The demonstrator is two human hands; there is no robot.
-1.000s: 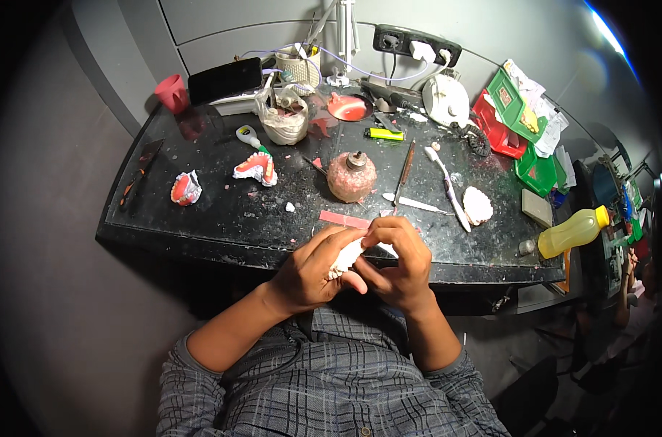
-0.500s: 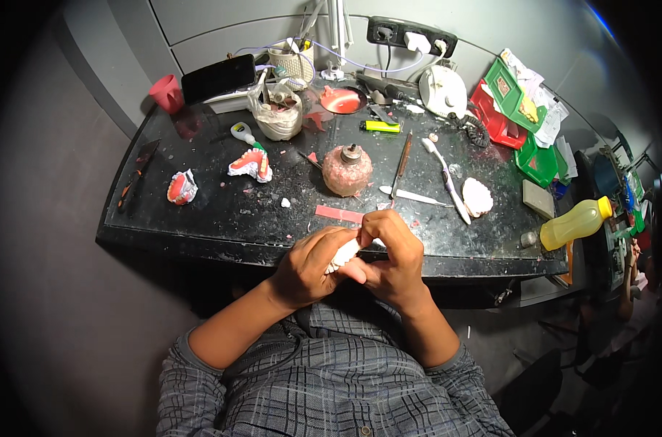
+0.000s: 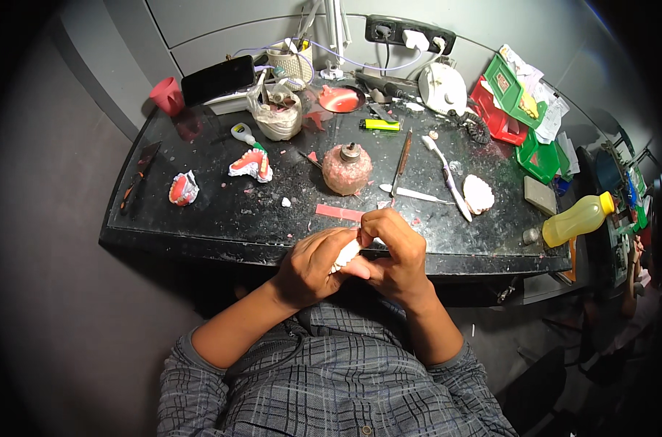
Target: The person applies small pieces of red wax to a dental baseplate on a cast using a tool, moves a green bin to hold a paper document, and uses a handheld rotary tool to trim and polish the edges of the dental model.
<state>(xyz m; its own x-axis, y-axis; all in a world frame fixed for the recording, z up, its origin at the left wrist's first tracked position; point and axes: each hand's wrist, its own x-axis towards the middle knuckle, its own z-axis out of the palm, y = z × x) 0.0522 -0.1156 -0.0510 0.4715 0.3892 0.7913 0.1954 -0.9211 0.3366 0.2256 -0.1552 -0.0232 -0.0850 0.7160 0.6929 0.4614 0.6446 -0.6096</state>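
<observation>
A white dental cast (image 3: 347,254) is held between my two hands at the front edge of the black bench. My left hand (image 3: 310,264) wraps round it from the left, hiding much of it. My right hand (image 3: 398,255) closes on its other side, thumb below and bent fingers at its upper end. Just beyond my fingers lies a pink wax strip (image 3: 338,212). Farther back stands a round, wax-spattered spirit burner (image 3: 347,170). A white-bladed knife (image 3: 417,194) and a slim wax carver (image 3: 402,162) lie to its right.
Two casts with pink wax and teeth, one (image 3: 183,188) and another (image 3: 251,166), sit on the left. At right are a toothbrush (image 3: 447,178), a white cast (image 3: 478,194) and a yellow bottle (image 3: 578,220). A phone (image 3: 218,80) leans at the back; a person's arm shows far right.
My right fingers have shifted very slightly on the cast. Both hands keep their hold, and the bench things stay in place.
</observation>
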